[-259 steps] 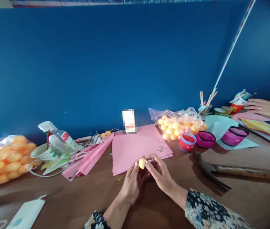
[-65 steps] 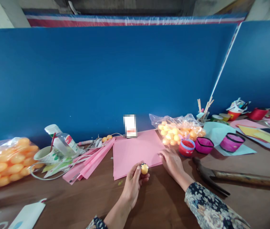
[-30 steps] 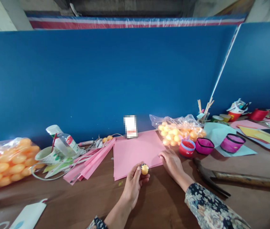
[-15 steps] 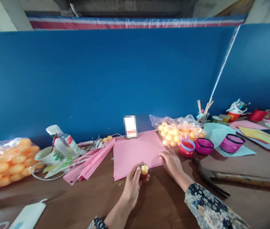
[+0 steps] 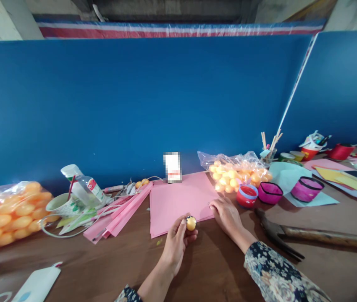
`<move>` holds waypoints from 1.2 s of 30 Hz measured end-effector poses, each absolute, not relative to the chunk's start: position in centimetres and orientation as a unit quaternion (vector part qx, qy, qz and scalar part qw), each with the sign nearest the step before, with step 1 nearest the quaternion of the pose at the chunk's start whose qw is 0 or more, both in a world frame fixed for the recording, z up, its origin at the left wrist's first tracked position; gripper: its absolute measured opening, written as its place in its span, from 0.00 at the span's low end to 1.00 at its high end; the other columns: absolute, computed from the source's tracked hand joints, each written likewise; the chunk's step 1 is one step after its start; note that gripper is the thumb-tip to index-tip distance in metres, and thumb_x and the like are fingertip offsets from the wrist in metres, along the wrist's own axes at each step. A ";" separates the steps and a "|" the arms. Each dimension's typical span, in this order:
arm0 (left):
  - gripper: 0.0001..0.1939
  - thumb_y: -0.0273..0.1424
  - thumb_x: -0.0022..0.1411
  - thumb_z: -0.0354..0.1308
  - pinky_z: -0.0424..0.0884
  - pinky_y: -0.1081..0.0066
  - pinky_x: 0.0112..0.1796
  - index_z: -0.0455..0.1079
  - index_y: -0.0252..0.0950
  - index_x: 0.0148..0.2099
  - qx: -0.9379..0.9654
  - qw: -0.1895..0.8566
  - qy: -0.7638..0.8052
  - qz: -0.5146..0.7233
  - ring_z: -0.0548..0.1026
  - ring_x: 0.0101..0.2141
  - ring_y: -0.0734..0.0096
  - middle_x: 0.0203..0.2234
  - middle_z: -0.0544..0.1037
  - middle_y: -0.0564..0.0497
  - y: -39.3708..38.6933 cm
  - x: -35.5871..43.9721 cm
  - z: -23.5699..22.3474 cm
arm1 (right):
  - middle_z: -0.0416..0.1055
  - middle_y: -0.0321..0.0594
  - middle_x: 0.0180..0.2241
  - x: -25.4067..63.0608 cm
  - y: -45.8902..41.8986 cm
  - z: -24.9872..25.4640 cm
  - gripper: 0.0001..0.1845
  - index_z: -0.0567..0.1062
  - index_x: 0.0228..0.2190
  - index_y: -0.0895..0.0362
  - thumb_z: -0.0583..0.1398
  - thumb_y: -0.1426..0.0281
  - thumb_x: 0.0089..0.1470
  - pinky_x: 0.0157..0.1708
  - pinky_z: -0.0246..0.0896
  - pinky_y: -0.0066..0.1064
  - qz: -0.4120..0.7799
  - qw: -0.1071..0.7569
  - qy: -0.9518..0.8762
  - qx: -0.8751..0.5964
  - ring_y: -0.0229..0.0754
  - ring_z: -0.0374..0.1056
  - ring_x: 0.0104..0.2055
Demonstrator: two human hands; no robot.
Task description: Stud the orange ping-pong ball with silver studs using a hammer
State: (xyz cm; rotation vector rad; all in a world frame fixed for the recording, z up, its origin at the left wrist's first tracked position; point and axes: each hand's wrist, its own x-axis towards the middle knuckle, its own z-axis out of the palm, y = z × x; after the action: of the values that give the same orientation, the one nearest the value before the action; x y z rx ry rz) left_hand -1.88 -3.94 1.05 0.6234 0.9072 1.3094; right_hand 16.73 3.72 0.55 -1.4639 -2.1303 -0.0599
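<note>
Between the thumb and fingers of my left hand (image 5: pixel 176 241) is a small yellow-orange ball (image 5: pixel 191 223) with dark marks along its upper edge. It is held just in front of the near edge of a stack of pink paper (image 5: pixel 178 203). My right hand (image 5: pixel 227 216) rests at the right edge of that paper, its fingers curled and the thumb and index finger pinched together. A tiny dark speck shows at those fingertips, too small to name.
Clear bags of orange balls stand at the left (image 5: pixel 5 214) and behind my right hand (image 5: pixel 229 174). A hammer (image 5: pixel 317 235) lies to the right, near magenta pouches (image 5: pixel 269 193) and a red cup (image 5: pixel 247 196). Pink strips (image 5: pixel 118 218), cables and a bottle (image 5: pixel 87 188) are at left.
Both hands stay in place, the ball still in the left one. The dark speck at my right fingertips shows more plainly now.
</note>
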 end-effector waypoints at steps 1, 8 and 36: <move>0.19 0.38 0.54 0.58 0.70 0.72 0.33 0.69 0.36 0.47 0.275 0.656 0.399 0.579 0.74 0.29 0.72 0.32 0.75 0.47 -3.9 -1.9 1.0 | 0.71 0.38 0.30 16.7 3.7 0.6 0.09 0.73 0.28 0.54 0.53 0.73 0.53 0.38 0.55 0.28 -0.024 0.275 -0.792 -0.544 0.42 0.62 0.37; 0.20 0.38 0.54 0.57 0.70 0.71 0.33 0.68 0.35 0.48 0.279 0.656 0.398 0.578 0.74 0.30 0.71 0.32 0.75 0.47 -4.0 -1.9 0.9 | 0.72 0.38 0.29 16.7 3.7 0.5 0.08 0.73 0.28 0.54 0.54 0.74 0.52 0.38 0.55 0.28 -0.025 0.279 -0.790 -0.545 0.42 0.62 0.37; 0.21 0.39 0.52 0.59 0.70 0.71 0.32 0.69 0.35 0.48 0.277 0.650 0.399 0.584 0.74 0.29 0.71 0.32 0.75 0.46 -3.9 -1.8 0.9 | 0.72 0.38 0.28 16.6 3.8 0.4 0.10 0.74 0.28 0.54 0.54 0.77 0.49 0.39 0.55 0.29 -0.021 0.296 -0.788 -0.540 0.42 0.63 0.37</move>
State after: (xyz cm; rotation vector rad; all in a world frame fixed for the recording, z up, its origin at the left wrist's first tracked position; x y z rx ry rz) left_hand -1.83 -3.92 0.92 0.6304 0.9075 1.3266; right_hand 16.59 3.76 0.37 -1.4362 -2.0959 -0.0567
